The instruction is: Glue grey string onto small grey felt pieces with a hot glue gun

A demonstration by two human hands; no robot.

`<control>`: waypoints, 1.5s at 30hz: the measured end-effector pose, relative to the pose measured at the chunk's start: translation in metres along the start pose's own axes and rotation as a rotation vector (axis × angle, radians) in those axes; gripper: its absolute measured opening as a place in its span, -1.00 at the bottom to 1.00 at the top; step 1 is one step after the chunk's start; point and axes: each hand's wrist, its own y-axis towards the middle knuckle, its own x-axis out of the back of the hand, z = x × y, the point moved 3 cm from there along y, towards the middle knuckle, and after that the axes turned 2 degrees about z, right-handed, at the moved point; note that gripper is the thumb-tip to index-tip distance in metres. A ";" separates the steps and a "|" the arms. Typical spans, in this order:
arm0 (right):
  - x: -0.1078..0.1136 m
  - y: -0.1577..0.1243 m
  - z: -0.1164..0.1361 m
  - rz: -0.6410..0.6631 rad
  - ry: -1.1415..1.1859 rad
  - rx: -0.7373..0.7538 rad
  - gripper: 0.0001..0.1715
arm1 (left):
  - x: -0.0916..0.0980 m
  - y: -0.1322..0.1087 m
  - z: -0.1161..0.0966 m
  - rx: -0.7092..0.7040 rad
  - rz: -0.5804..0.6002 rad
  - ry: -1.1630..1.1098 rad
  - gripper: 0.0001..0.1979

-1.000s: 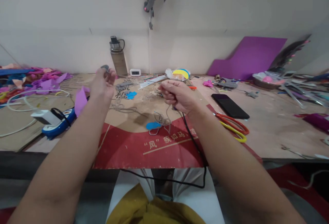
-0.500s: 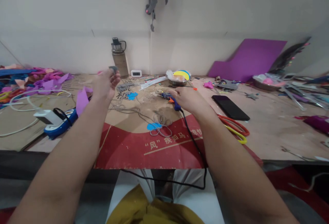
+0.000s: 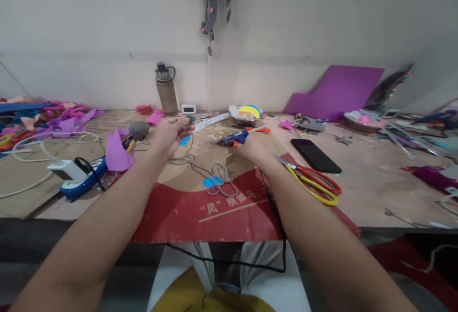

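Observation:
My left hand is pinched on a small grey piece, which looks like felt; its shape is partly hidden by the fingers. My right hand is wrapped round a blue hot glue gun, its nozzle pointing left toward my left hand. The gun's black cord runs down over the table's front edge. Below the hands, loose grey yarn lies tangled on the cardboard, partly over a blue cutout. A ball of grey yarn sits left of my left hand.
Scissors with red and yellow handles and a black phone lie right of my right forearm. A bottle, a small white clock and a bowl stand behind. At left are a power strip and colourful scraps.
My left hand has moved right and slightly down, toward the glue gun, with the grey piece in its fingers. The glue gun now points more plainly left. The camera view has tilted up.

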 end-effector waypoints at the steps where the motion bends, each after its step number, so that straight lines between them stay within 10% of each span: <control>1: 0.004 -0.002 0.002 -0.024 0.056 -0.020 -0.59 | 0.000 0.000 0.000 0.008 -0.008 -0.007 -0.94; 7: 0.023 -0.013 0.022 -0.244 0.363 0.090 -0.66 | 0.003 -0.001 0.000 0.048 -0.051 -0.062 -0.95; 15: 0.008 -0.027 0.049 -0.080 0.876 0.488 -0.68 | 0.004 0.000 0.002 0.089 -0.089 -0.055 -0.97; 45: 0.016 -0.040 0.056 -0.185 0.386 0.488 -0.56 | -0.002 -0.005 -0.001 0.045 -0.074 0.125 -0.94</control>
